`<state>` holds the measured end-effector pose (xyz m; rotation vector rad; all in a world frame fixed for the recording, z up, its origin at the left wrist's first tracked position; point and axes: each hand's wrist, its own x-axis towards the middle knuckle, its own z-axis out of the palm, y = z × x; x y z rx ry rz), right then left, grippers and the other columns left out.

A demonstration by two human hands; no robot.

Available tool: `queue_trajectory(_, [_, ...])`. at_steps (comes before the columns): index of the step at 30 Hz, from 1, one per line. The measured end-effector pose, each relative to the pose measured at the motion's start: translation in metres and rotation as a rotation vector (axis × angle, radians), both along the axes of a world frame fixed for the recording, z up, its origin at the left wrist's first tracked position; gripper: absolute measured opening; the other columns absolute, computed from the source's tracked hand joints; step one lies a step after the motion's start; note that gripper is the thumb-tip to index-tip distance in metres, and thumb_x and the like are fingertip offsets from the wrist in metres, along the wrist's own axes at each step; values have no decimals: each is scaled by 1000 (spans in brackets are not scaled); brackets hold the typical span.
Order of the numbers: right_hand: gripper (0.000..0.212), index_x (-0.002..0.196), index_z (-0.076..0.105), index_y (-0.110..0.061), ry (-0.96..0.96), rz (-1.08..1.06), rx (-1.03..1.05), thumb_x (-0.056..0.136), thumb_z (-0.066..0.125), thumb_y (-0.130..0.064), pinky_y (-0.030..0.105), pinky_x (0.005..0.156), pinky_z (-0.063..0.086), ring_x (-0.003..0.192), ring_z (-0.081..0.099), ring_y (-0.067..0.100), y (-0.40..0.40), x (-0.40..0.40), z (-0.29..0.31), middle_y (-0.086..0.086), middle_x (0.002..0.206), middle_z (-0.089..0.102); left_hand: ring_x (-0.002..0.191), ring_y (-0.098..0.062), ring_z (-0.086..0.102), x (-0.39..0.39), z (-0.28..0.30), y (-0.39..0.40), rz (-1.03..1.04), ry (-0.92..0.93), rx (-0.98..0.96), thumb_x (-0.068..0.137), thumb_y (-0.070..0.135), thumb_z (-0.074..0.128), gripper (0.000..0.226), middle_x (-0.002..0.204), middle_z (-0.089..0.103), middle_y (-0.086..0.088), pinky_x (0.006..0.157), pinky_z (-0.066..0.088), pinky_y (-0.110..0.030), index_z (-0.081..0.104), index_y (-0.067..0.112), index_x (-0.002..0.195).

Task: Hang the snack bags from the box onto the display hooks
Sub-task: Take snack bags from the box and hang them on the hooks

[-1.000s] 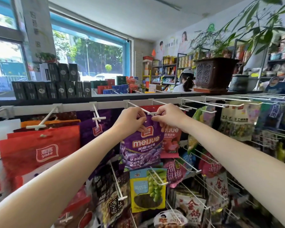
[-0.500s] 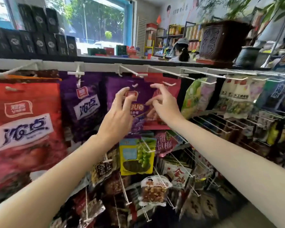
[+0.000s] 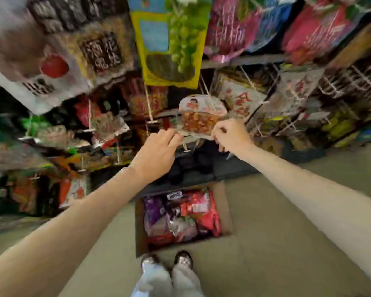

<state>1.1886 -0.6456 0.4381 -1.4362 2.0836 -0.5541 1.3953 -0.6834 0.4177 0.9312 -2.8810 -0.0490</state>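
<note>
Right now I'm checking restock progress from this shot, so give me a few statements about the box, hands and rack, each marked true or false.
1. The box on the floor holds snack bags. True.
2. The left hand grips a purple bag. False: its fingers are spread and hold nothing.
3. The right hand is loosely curled and holds no bag. True.
4. The box sits on a shelf. False: it lies on the floor, ahead of the shoes.
5. A yellow grape bag hangs on the rack above the hands. True.
</note>
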Motion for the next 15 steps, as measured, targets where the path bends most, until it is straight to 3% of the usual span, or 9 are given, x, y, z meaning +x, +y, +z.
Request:
queue_trajectory(2, [36, 63, 59, -14, -3, -15, 165, 93, 41, -5, 28, 48, 51, 38, 58, 7, 15, -9, -56, 8, 65, 64, 98, -37, 54, 9, -50, 17, 65, -95, 119, 79, 3, 54, 45, 119, 52, -17, 76, 43, -42, 50, 2, 124])
queue_trajectory(4, [36, 62, 60, -15, -13, -34, 253, 91, 42, -4, 30, 52, 53, 49, 65, 15, 31, -8, -120, 8, 69, 66, 97, -37, 56, 19, -107, 30, 105, -139, 227, 75, 2, 61, 47, 117, 55, -16, 76, 45, -42, 54, 3, 121])
queue_trajectory(6, [28, 72, 67, -12, 9, 14, 385, 88, 46, -3, 26, 63, 52, 72, 69, 24, 47, 1, -190, 8, 79, 69, 100, -35, 57, 28, -167, 40, 176, -194, 299, 75, 2, 62, 48, 118, 54, -15, 79, 45, -41, 54, 4, 122])
queue_trajectory(8, [24, 90, 72, -8, 32, 117, 539, 87, 49, -4, 17, 73, 47, 95, 66, 26, 62, 11, -261, 10, 96, 72, 115, -30, 48, 31, -222, 48, 213, -287, 348, 84, 8, 53, 50, 131, 44, -10, 92, 39, -37, 42, 9, 133])
queue_trajectory(10, [22, 88, 71, -9, 29, 198, 652, 88, 49, -7, 26, 82, 49, 102, 63, 27, 72, 18, -329, 11, 104, 69, 126, -24, 36, 31, -276, 55, 219, -393, 376, 92, 14, 44, 53, 142, 31, -5, 102, 31, -33, 27, 15, 141])
queue_trajectory(12, [25, 67, 58, -11, 33, 266, 738, 88, 45, -4, 30, 76, 47, 99, 58, 26, 79, 24, -387, 12, 98, 59, 131, -22, 31, 26, -321, 59, 204, -441, 395, 94, 16, 42, 53, 146, 25, -4, 106, 27, -32, 22, 15, 144])
queue_trajectory(13, [24, 67, 53, -10, 30, 283, 776, 87, 43, -2, 29, 72, 44, 97, 54, 24, 79, 27, -409, 10, 96, 52, 131, -22, 31, 24, -344, 59, 193, -446, 392, 94, 16, 41, 53, 146, 25, -4, 106, 28, -32, 23, 15, 143])
queue_trajectory(15, [18, 89, 61, -6, 12, 316, 782, 87, 44, -1, 28, 83, 43, 110, 50, 25, 76, 31, -450, 13, 119, 47, 129, -22, 33, 19, -383, 57, 193, -436, 422, 92, 14, 42, 52, 145, 27, -5, 105, 30, -32, 28, 13, 141])
